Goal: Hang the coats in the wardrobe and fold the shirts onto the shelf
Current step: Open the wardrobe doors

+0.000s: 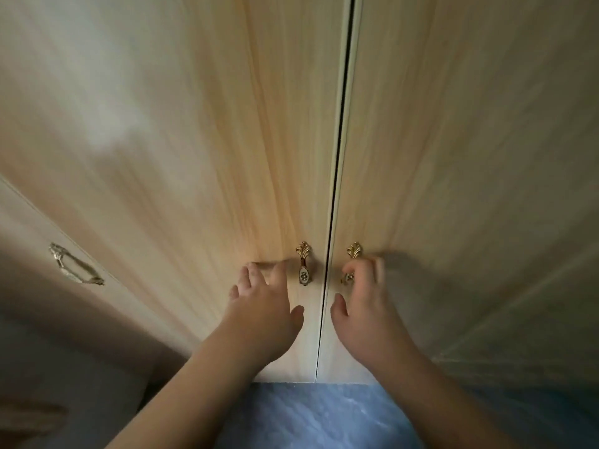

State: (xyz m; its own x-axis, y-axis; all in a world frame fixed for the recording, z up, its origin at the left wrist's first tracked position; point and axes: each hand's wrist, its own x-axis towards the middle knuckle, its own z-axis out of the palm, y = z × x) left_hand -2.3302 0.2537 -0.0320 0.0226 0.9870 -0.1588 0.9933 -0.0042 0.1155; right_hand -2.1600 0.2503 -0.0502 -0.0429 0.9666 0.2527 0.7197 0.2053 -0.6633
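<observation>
A light wooden wardrobe fills the view, its two doors, the left door [201, 163] and the right door [453, 157], closed with a thin dark gap between them. Each door carries a small gold handle. My left hand [262, 306] reaches toward the left handle [304, 268] with fingers spread, fingertips at the door just left of it. My right hand [363, 299] has its fingers curled around the right handle [351, 260], which it partly hides. No coats or shirts are in view.
Another wardrobe door [39, 241] with a gold handle [76, 268] stands to the left. Blue-grey marbled floor [317, 416] lies below the doors. A pale, blurred surface sits at the lower left.
</observation>
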